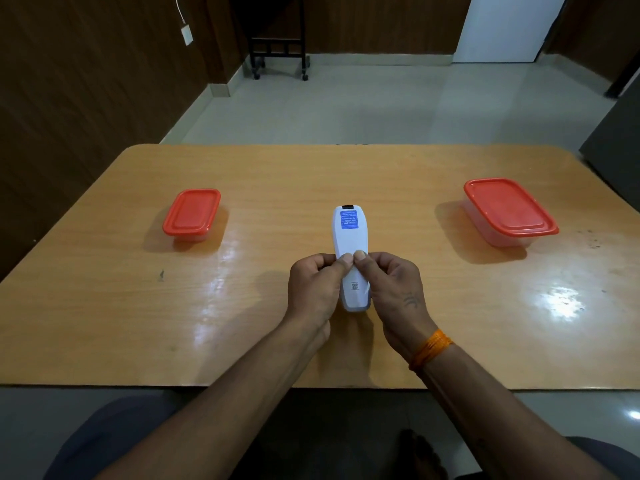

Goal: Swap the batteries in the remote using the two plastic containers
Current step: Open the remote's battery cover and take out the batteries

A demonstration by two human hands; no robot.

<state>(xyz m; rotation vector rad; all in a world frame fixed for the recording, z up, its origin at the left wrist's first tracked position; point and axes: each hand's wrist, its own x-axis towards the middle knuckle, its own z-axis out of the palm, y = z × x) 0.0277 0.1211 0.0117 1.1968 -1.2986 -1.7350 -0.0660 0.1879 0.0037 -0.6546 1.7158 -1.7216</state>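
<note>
A white remote (349,237) is held back side up over the middle of the wooden table (104,306), a blue label near its far end. My left hand (313,289) and my right hand (393,292) grip its near half from both sides, both thumbs pressed side by side on the back cover. The cover looks closed and no batteries show. A small clear container with a red lid (192,213) stands at the left. A larger one with a red lid (509,209) stands at the right. Both lids are on.
The table's near edge runs just in front of my lap. A dark wood-panelled wall rises at the left, a black wheeled stand (278,46) and a white panel (505,26) stand across the tiled floor, and a dark cabinet (616,150) is at the right.
</note>
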